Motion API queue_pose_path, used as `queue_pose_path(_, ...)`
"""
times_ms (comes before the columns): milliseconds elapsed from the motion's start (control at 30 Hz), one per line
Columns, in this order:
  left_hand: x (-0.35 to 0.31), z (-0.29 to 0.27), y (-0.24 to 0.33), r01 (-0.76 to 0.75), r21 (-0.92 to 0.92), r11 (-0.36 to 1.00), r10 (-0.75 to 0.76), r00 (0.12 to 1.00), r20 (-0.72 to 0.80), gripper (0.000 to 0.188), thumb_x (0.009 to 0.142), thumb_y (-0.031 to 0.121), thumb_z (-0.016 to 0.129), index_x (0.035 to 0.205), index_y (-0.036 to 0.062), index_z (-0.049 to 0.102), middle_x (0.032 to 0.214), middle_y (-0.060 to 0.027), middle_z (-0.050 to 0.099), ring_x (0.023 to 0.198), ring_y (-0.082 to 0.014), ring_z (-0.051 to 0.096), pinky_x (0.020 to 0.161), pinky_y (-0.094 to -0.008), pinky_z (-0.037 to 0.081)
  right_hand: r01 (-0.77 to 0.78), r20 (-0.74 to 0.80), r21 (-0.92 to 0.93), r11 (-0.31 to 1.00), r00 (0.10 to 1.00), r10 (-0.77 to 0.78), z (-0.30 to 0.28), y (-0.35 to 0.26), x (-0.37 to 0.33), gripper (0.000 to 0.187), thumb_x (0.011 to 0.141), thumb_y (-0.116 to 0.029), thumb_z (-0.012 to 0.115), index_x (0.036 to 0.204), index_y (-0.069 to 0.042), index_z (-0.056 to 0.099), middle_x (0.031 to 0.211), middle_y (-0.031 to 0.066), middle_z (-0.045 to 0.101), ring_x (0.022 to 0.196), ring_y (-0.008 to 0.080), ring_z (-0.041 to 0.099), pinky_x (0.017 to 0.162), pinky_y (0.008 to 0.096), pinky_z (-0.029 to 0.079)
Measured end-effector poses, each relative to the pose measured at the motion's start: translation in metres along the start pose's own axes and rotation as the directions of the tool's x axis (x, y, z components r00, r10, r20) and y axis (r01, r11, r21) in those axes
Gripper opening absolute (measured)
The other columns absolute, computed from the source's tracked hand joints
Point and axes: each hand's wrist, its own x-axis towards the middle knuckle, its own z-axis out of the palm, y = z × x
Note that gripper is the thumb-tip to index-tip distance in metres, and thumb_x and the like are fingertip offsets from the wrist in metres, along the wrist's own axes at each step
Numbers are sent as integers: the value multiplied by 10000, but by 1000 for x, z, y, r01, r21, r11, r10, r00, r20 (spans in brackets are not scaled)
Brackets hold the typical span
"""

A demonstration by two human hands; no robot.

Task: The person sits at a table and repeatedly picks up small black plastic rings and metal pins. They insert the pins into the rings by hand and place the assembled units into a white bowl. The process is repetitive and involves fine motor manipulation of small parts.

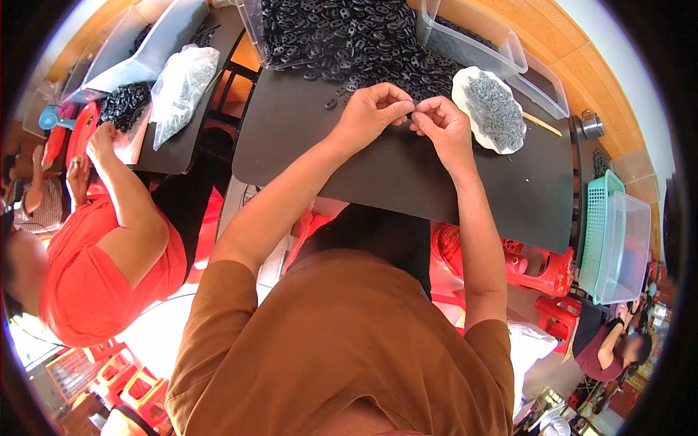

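Over the dark table [349,171], my left hand [378,110] and my right hand [442,125] meet with fingertips pinched close together. Something small may sit between them, but the fingers hide it. Just beyond my hands spreads a large heap of small black plastic pieces with holes [342,36]. A few loose pieces lie near my left wrist. To the right of my right hand is a white scalloped dish [465,102] holding a pile of small greyish clear parts [497,112].
Clear plastic bins [502,54] stand along the far edge. A yellowish stick [542,123] lies right of the dish. At left, a person in red [109,254] works at another table with black pieces and a plastic bag [185,87]. Green baskets [598,240] stand at right.
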Motion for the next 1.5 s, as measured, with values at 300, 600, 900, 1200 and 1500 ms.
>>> queue_pose_path(300,0,2,-3,62,-126,990,-65,998,-15,176,873,76,705,1025,9,650,924,-34,669,778,-86,611,731,-230,512,0,-56,18,1000,998,1,-2,-5,-4,88,891,-80,671,963,-34,649,853,28,681,749,103,661,643,220,499)
queue_pose_path(600,-2,4,0,66,-173,983,-75,996,-46,141,878,58,695,991,-1,636,923,-66,673,817,-122,659,744,-232,541,33,-78,25,999,996,-31,-11,10,1,110,869,-83,695,964,-30,678,879,29,689,820,93,642,691,227,486)
queue_pose_path(900,-2,5,0,64,-150,987,-72,996,-51,136,857,40,708,962,-9,637,888,-73,679,797,-119,658,722,-231,539,28,-27,96,995,999,-25,-7,4,-1,92,870,-53,691,957,-34,668,892,11,673,782,72,614,695,216,483)
queue_pose_path(1200,-3,5,-2,40,-40,998,-42,997,-58,132,839,50,714,931,-20,651,854,-83,690,767,-112,645,708,-229,523,69,-15,-77,995,997,-70,-9,6,0,51,855,-18,691,901,-34,674,838,-3,674,769,49,602,688,204,475)
queue_pose_path(1500,-7,10,5,66,159,985,-55,996,-73,120,841,65,710,904,-24,659,826,-77,693,772,-107,649,716,-225,527,109,13,-236,966,994,-109,-9,7,-1,41,844,1,687,869,-32,691,796,-6,683,752,61,628,695,213,499)
